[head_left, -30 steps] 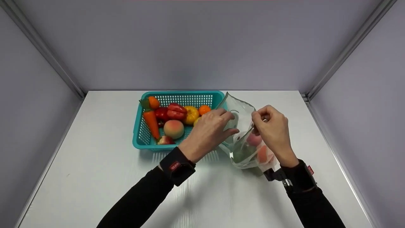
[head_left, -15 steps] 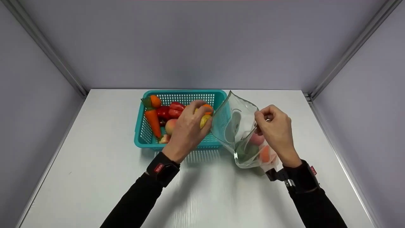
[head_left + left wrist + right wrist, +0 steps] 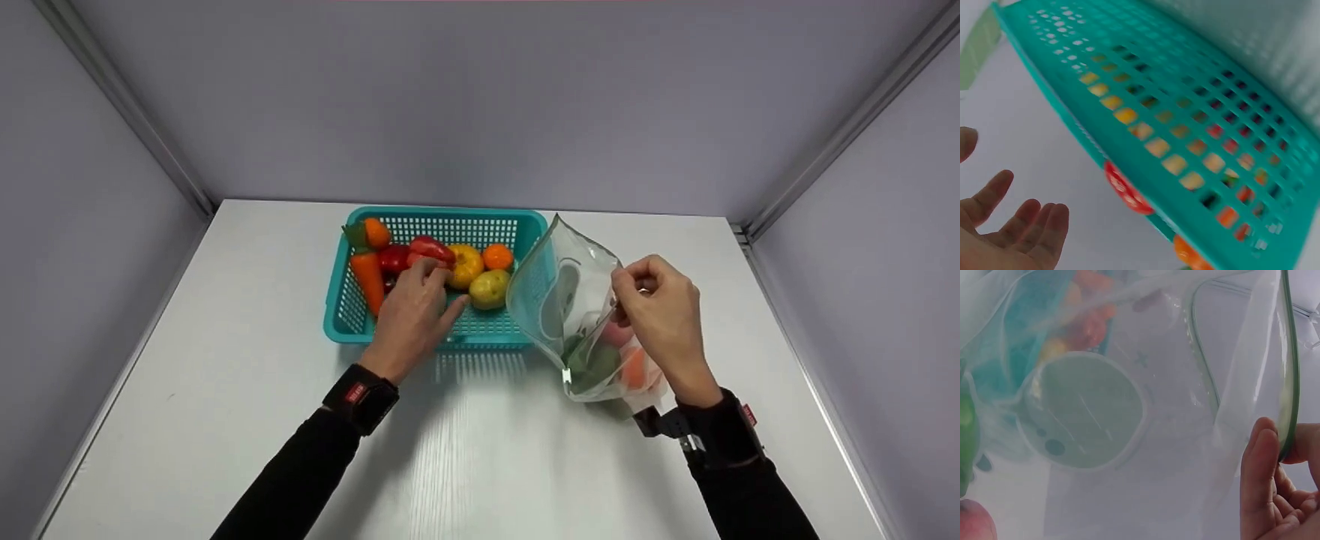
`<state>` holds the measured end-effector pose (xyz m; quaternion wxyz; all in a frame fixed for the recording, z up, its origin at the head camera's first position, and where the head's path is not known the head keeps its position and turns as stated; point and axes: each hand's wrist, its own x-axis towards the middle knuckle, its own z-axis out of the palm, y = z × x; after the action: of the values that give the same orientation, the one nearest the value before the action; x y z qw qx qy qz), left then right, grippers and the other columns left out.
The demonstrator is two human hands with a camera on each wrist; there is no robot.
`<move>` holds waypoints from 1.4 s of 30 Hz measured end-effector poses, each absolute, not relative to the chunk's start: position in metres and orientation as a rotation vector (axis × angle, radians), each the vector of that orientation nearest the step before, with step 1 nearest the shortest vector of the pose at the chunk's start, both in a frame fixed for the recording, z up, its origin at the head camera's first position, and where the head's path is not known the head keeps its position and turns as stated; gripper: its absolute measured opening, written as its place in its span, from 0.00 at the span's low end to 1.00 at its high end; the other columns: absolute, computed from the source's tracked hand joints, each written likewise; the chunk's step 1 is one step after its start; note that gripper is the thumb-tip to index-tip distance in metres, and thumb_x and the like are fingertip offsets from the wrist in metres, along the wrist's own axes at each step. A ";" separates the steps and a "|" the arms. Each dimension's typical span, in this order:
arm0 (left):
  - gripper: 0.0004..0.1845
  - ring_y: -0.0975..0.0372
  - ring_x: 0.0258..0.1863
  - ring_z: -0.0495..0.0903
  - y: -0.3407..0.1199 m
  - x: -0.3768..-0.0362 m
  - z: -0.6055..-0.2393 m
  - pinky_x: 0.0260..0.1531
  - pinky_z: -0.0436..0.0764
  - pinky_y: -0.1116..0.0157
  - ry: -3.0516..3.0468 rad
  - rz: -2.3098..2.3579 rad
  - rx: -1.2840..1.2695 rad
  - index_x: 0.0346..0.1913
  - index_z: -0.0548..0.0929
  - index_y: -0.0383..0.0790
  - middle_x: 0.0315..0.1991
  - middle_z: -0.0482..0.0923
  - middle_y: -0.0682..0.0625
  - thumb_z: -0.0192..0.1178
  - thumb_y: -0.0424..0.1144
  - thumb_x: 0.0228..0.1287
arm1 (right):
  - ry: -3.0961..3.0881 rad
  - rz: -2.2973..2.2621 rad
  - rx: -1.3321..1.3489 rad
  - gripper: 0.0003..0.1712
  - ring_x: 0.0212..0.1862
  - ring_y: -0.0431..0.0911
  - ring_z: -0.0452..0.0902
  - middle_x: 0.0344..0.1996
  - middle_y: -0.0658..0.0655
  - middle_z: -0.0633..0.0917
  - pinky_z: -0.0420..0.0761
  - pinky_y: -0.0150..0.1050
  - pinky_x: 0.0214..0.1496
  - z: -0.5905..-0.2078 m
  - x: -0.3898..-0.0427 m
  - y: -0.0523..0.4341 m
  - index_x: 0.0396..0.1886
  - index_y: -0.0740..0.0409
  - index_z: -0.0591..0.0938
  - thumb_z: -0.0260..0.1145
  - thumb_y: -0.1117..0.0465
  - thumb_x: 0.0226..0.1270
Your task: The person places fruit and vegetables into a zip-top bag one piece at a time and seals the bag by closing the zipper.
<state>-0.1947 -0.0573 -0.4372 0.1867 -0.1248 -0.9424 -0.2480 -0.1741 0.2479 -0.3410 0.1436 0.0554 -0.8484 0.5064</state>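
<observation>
My left hand [image 3: 412, 319] hovers over the front of a teal plastic basket [image 3: 337, 330], its fingers spread and slightly bent with nothing in them. In the left wrist view the fingers [image 3: 1041, 233] are apart from the basket wall. Near that hand lie a red pepper [image 3: 431, 247], a yellow pumpkin-like vegetable [image 3: 466, 266] and a potato [image 3: 489, 290]. The peach is hidden behind the hand. My right hand [image 3: 664, 322] pinches the green-edged rim of a clear zip bag [image 3: 536, 296], whose mouth gapes toward the basket. Inside the bag are green, pink and orange produce pieces.
A carrot [image 3: 367, 277] stands along the basket's left end, with an orange round item [image 3: 376, 234] behind it. A small orange fruit [image 3: 498, 256] lies at the right. The white table [image 3: 187, 405] is bounded by grey walls.
My left hand has moved from the bag's mouth leftward over the basket, passing the potato. The right hand keeps holding the bag rim. The bag's mouth looks wider.
</observation>
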 end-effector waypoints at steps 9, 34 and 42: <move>0.35 0.45 0.60 0.72 -0.084 -0.209 -0.438 0.66 0.74 0.50 -2.764 -1.083 0.010 0.70 0.68 0.30 0.68 0.65 0.34 0.62 0.52 0.74 | -2.452 1.448 0.153 0.09 0.18 0.42 0.81 0.20 0.56 0.84 0.79 0.32 0.20 -0.341 -0.174 0.248 0.33 0.63 0.82 0.66 0.61 0.74; 0.39 0.35 0.70 0.65 -0.082 -0.269 -0.428 0.64 0.75 0.42 -3.076 -0.517 -0.425 0.76 0.67 0.36 0.75 0.56 0.27 0.72 0.42 0.67 | -2.465 1.419 0.169 0.09 0.19 0.44 0.82 0.21 0.56 0.85 0.81 0.33 0.21 -0.343 -0.171 0.246 0.33 0.62 0.82 0.64 0.62 0.74; 0.37 0.35 0.71 0.65 -0.077 -0.278 -0.434 0.64 0.74 0.40 -3.060 -0.410 -0.462 0.75 0.70 0.38 0.74 0.59 0.27 0.72 0.40 0.67 | -2.458 1.421 0.180 0.09 0.19 0.43 0.82 0.21 0.56 0.85 0.80 0.33 0.21 -0.339 -0.169 0.243 0.32 0.61 0.83 0.64 0.61 0.74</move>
<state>-0.2782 -0.0765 -0.4341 0.0100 -0.1479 -0.9802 -0.1312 -0.1686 0.2433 -0.3391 0.1477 0.0624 -0.8546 0.4938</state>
